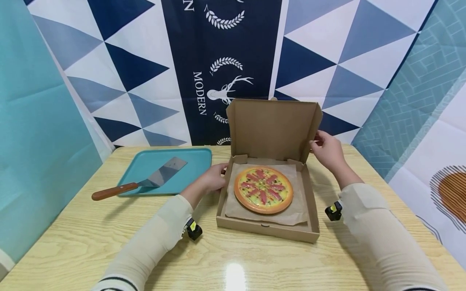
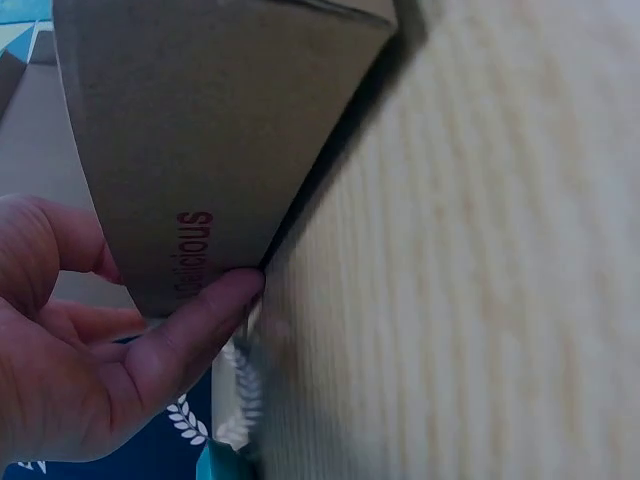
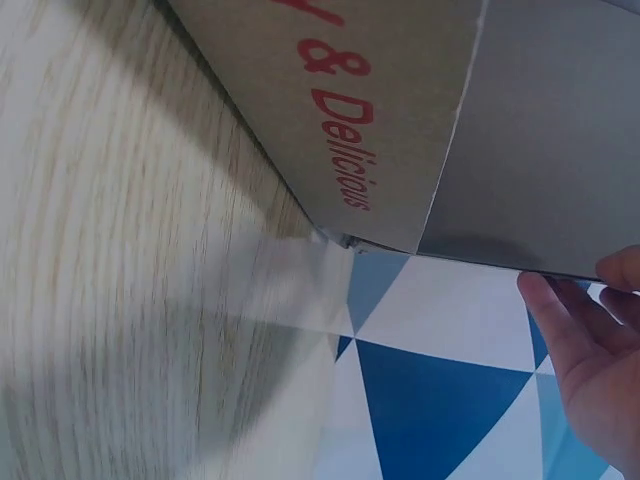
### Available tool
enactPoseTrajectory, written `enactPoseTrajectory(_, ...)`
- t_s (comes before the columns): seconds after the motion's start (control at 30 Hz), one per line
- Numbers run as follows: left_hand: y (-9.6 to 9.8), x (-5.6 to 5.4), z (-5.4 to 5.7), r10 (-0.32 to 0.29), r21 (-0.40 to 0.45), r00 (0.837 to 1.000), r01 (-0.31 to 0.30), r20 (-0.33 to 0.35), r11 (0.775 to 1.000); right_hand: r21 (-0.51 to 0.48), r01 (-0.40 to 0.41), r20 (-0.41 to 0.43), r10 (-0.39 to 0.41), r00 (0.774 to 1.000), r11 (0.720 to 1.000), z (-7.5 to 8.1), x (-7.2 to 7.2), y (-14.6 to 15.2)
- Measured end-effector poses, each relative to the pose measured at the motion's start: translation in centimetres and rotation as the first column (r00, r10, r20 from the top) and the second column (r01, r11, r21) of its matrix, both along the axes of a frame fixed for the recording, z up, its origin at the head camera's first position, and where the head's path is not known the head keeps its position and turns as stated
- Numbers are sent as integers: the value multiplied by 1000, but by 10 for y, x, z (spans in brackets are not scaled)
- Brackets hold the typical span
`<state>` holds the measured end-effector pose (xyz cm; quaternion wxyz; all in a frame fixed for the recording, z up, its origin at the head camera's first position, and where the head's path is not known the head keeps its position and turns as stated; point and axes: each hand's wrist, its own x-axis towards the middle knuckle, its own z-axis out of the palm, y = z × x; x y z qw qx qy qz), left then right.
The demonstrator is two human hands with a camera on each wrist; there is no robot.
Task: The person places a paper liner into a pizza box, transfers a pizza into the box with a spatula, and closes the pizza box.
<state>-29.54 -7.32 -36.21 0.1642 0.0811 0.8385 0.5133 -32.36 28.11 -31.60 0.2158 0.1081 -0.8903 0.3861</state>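
Note:
A cardboard pizza box [image 1: 267, 229] stands on the table with its lid [image 1: 273, 129] raised. Inside, a round pizza [image 1: 263, 190] with reddish strips on a yellow top lies on brown paper [image 1: 233, 207]. My left hand [image 1: 214, 177] holds the left side wall near its rear corner; in the left wrist view its thumb [image 2: 215, 310] presses the outer face while the other fingers reach behind the wall. At the lid's right edge, my right hand [image 1: 329, 150] pinches the cardboard between thumb and fingers, seen also in the right wrist view.
To the left lies a teal tray [image 1: 145, 161]. A spatula [image 1: 165, 171] rests across it, its wooden handle [image 1: 114, 191] jutting over the tray's front left edge. Behind the table [image 1: 174, 258] hangs a patterned cloth [image 1: 145, 52], close to the raised lid.

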Motion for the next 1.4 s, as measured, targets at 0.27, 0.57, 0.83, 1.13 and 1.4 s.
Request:
enactPoseTrajectory(0.27, -5, 14, 2, 5, -51, 999, -8, -44, 999, 10, -20, -3, 21, 1000, 1000, 1, 2, -6)
enactPoseTrajectory(0.57, -11, 25, 3, 18, -97, 998, -24, -65, 995, -12, -55, 28, 55, 998, 998, 0, 3, -10)
enactPoseTrajectory(0.83, -12, 25, 3, 8, -87, 996, -15, -85, 996, 8, -44, 32, 44, 999, 999, 2, 5, -11)
enactPoseTrajectory(1.13, -11, 10, 21, 187, -80, 917, -229, -353, 970, 42, -43, 25, 42, 999, 998, 5, 6, -12)
enactPoseTrajectory(1.4, -9, -15, 52, 367, 188, 784, -315, -500, 930, 76, -28, 8, 28, 1000, 997, 5, 7, -14)
